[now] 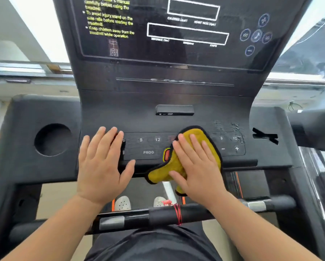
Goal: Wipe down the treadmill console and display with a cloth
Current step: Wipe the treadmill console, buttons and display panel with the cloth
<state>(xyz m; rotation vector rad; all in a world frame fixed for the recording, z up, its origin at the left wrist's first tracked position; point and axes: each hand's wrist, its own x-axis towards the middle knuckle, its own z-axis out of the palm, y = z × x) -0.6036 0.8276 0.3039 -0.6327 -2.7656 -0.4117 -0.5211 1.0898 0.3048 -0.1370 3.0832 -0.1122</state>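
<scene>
**Cloth on button panel, both hands flat**

The yellow cloth [194,133], edged in black, lies on the console [176,98] at the middle of the button panel [148,146], close to the console's front edge. Its lower end hangs past that edge. It partly covers an orange-red button [167,154].

The right hand [197,170] lies palm-down on the cloth. Its fingers are straight and slightly spread, pressing the cloth against the panel, and the thumb points left across the cloth's lower end.

The left hand [103,166] rests palm-down at the left end of the button panel, apart from the cloth. Its fingers are straight and slightly spread, with the thumb held out to the right. It holds nothing.

A wet, beaded patch [231,127] shows on the console just behind the right end of the panel.

The display [176,34] stands at the console's back edge, dark, with yellow warning text on its left side. A round cup holder [52,139] sits near the left edge.

The handlebar [157,216] crosses below the wrists, with a red string [177,215] tied around it.
</scene>
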